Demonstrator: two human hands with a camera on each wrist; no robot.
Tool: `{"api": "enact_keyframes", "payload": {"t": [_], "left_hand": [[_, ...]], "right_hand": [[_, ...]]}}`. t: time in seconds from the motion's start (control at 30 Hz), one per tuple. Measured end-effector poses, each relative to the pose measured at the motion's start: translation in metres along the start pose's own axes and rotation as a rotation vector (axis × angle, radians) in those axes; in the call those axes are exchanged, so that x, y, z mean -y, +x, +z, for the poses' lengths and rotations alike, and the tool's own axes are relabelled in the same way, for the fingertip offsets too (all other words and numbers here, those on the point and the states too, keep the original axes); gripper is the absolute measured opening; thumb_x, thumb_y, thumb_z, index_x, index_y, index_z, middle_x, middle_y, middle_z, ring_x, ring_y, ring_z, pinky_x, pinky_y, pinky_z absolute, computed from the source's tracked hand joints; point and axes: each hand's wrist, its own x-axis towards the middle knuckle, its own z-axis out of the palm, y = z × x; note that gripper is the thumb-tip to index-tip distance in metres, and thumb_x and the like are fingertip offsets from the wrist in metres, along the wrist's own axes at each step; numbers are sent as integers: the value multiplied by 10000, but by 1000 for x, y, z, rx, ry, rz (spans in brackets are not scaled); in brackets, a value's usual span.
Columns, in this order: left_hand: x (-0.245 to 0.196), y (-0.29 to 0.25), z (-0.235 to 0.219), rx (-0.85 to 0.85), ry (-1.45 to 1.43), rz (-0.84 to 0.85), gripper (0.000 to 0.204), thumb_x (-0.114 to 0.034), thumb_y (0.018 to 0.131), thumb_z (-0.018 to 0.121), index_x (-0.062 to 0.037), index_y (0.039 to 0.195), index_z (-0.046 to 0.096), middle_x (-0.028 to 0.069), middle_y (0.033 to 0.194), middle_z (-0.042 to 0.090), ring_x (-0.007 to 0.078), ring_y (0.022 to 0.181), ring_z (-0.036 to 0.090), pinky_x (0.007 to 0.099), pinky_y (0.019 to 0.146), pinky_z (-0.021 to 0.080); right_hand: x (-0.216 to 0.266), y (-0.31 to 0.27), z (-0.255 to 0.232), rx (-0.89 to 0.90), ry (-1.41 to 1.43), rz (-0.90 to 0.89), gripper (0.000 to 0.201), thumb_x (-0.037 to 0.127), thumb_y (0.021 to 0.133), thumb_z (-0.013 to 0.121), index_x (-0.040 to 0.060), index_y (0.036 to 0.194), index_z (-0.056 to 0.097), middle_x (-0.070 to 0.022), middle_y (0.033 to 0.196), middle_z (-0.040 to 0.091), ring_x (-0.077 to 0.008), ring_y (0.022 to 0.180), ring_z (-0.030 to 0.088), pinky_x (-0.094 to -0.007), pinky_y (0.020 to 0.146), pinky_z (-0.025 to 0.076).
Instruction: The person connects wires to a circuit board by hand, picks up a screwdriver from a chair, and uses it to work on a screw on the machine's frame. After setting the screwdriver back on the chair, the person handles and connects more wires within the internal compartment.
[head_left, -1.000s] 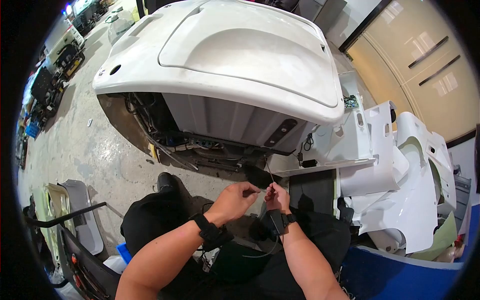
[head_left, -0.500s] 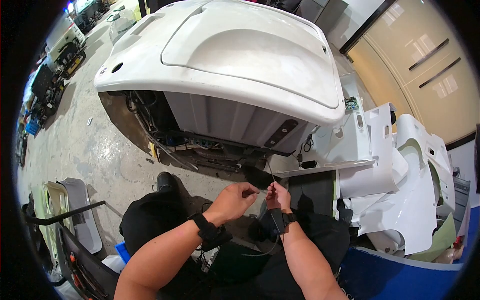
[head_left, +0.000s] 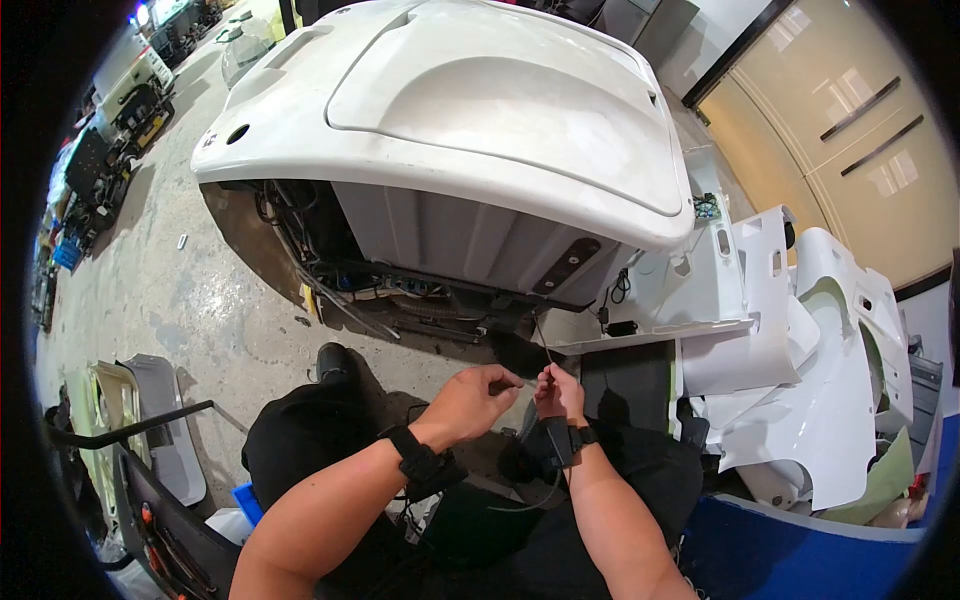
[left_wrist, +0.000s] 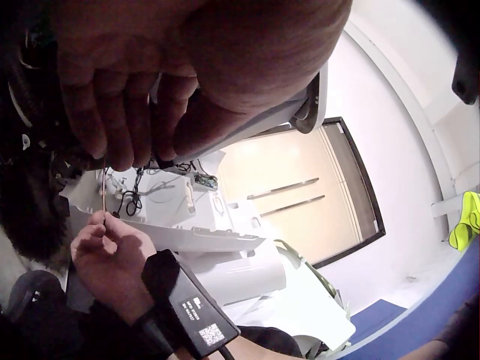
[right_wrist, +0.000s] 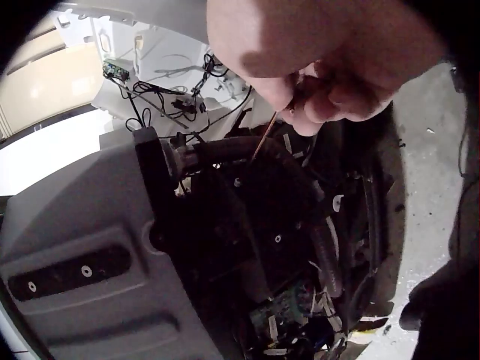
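Observation:
My right hand point(head_left: 560, 393) pinches the end of a thin copper-coloured wire point(head_left: 543, 338) between thumb and fingers. In the right wrist view the wire point(right_wrist: 264, 138) runs from those fingertips towards the dark inside of the machine point(right_wrist: 225, 217). To the left of it in the head view, my left hand point(head_left: 468, 405) hovers with its fingers loosely bent and the thumb near the index finger; nothing clear shows between them. In the left wrist view the left hand point(left_wrist: 142, 90) hangs above the right hand point(left_wrist: 112, 262), its fingers pointing down. A white cover point(head_left: 510, 110) tops the machine.
White shell panels point(head_left: 790, 400) lie at the right, beside a blue surface point(head_left: 800, 545). Circuit boards and cables point(right_wrist: 285, 311) show inside the machine. Beige doors point(head_left: 840, 120) stand at the back right. Grey and pale panels point(head_left: 165, 430) and a black bar point(head_left: 150, 425) are at the left.

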Motion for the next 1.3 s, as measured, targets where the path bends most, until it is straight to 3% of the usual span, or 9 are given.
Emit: {"api": "enact_keyframes", "payload": {"t": [0.1, 0.3, 0.47, 0.7, 0.93, 1.07, 1.17, 1.2, 1.3], "left_hand": [[-2, -2, -1, -12, -22, 3, 261, -219, 802, 551, -28, 970, 610, 162, 872, 628, 272, 838, 612, 328, 752, 460], [0, -1, 0, -14, -29, -10, 261, -210, 804, 545, -14, 966, 605, 161, 881, 629, 267, 838, 612, 325, 749, 460], [7, 2, 2, 24, -7, 18, 269, -217, 814, 544, -38, 1005, 609, 145, 891, 631, 224, 831, 604, 314, 745, 453], [-2, 3, 5, 36, 32, 13, 277, -229, 810, 543, -40, 1002, 610, 164, 912, 625, 263, 834, 605, 325, 741, 454], [36, 69, 48, -73, 91, 82, 295, -235, 810, 555, -17, 1003, 605, 160, 904, 634, 278, 846, 612, 331, 732, 461], [57, 110, 67, -194, 46, -51, 321, -270, 814, 561, -7, 991, 610, 169, 890, 635, 294, 848, 612, 332, 740, 470], [65, 135, 72, -172, -193, -117, 313, -235, 839, 571, 38, 988, 604, 140, 867, 647, 185, 784, 616, 294, 721, 469], [63, 139, 72, -155, -189, -120, 313, -235, 839, 571, 38, 988, 604, 140, 867, 647, 185, 784, 616, 294, 721, 469], [67, 148, 72, -54, -639, -218, 304, -207, 849, 575, 46, 1018, 578, 90, 929, 627, 155, 830, 578, 270, 753, 434]], "right_hand": [[2, 3, -2, 36, 24, 5, 169, 208, 858, 529, 79, 750, 539, -36, 643, 544, -130, 486, 488, -263, 448, 442], [7, 15, -10, 57, -53, 3, 171, 212, 866, 526, 61, 789, 545, -37, 665, 551, -123, 506, 489, -255, 454, 432], [4, 13, -11, 61, -308, -206, 175, 196, 876, 524, 26, 864, 564, -38, 702, 568, -109, 518, 482, -255, 454, 419], [12, 11, -7, 69, -56, -29, 179, 202, 876, 529, 28, 875, 568, -22, 713, 567, -100, 515, 471, -248, 446, 410], [27, -1, 5, -1, -36, -60, 177, 221, 878, 523, 55, 878, 585, 20, 692, 551, -62, 512, 438, -199, 427, 345], [32, -7, 9, 3, -83, -64, 183, 236, 876, 525, 69, 852, 593, 25, 685, 550, -58, 524, 433, -199, 420, 328], [32, -6, 8, 21, -81, -34, 193, 243, 875, 528, 63, 842, 590, 19, 687, 550, -60, 528, 432, -196, 429, 329], [30, -5, 6, 36, -94, -21, 195, 244, 875, 528, 63, 838, 589, 16, 689, 549, -62, 529, 431, -196, 432, 328], [32, -4, 2, 70, -94, -36, 203, 245, 876, 526, 53, 844, 587, 6, 697, 548, -67, 530, 425, -199, 436, 325]]}}
